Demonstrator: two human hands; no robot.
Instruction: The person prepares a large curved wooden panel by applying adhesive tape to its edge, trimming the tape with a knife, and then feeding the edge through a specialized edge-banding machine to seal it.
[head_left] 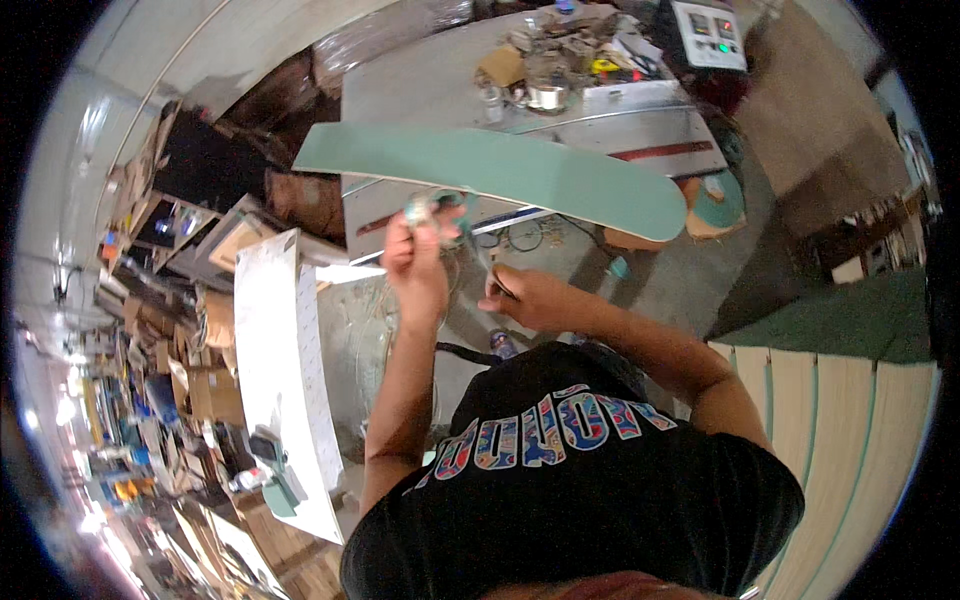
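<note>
Two bare hands are raised: the left hand points upward, fingers closed on a blurred greenish roll near the close edge of the long green board above the grey table; the right hand angles leftward, lower, fingers curled around a slim dark item, its kind unclear.

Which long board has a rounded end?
The green board across the grey table: its right end is rounded. The white board left and pale boards right show straight ends.
</note>
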